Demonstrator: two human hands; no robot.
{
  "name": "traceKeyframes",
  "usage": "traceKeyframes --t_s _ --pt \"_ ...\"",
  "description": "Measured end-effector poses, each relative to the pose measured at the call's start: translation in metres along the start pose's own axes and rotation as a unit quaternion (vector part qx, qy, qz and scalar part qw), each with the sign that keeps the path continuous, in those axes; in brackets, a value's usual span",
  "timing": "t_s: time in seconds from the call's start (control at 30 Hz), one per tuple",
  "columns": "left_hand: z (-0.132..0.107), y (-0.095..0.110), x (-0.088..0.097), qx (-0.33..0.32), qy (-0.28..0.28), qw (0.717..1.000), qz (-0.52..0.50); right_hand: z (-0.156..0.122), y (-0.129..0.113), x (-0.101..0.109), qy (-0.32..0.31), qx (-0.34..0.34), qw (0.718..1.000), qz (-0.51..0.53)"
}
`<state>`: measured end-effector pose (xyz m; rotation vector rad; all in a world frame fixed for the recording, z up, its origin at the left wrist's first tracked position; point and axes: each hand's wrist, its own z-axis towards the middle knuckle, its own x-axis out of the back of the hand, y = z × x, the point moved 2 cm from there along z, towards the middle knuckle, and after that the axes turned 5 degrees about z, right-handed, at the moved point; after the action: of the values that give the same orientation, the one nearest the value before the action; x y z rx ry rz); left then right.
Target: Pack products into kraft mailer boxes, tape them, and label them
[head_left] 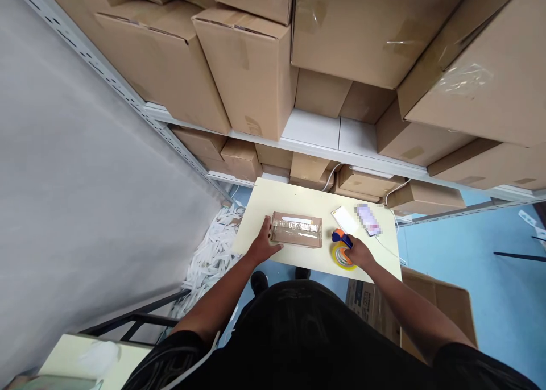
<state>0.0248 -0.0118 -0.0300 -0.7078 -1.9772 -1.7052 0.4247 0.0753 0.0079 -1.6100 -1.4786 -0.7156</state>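
A small taped cardboard box (297, 229) lies on a pale yellow table (294, 199). My left hand (265, 242) rests against the box's left end, fingers spread along its side. My right hand (359, 252) is closed on a tape dispenser (342, 249) with a blue and orange handle and a yellow-rimmed roll, which sits on the table to the right of the box.
A white card (344, 219) and a phone (368, 218) with a cable lie at the table's back right. Shelves stacked with cardboard boxes (251, 66) rise behind. White paper strips (211, 253) litter the floor at left. An open carton (443, 305) stands at right.
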Motion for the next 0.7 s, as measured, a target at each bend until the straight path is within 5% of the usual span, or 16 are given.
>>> traceKeyframes --t_s 0.2,0.3,0.4,0.5,0.7 --pt "-0.001 -0.028 -0.019 0.082 -0.076 0.982 -0.151 0.013 0.0 -0.026 -0.042 -0.045 0.993 0.096" --pt "0.004 -0.027 -0.019 0.086 -0.07 0.98 -0.163 0.01 -0.009 -0.03 0.031 -0.041 0.997 0.062" --pt "0.006 -0.02 -0.018 0.09 -0.068 0.981 -0.159 -0.004 -0.036 -0.038 0.114 0.07 0.988 0.072" --pt "0.004 -0.007 -0.016 0.078 -0.054 0.986 -0.138 -0.019 -0.074 -0.049 0.093 0.173 0.97 0.145" --pt "0.017 0.028 0.003 0.15 0.073 0.983 0.072 -0.003 -0.129 -0.033 0.134 0.051 0.975 0.171"
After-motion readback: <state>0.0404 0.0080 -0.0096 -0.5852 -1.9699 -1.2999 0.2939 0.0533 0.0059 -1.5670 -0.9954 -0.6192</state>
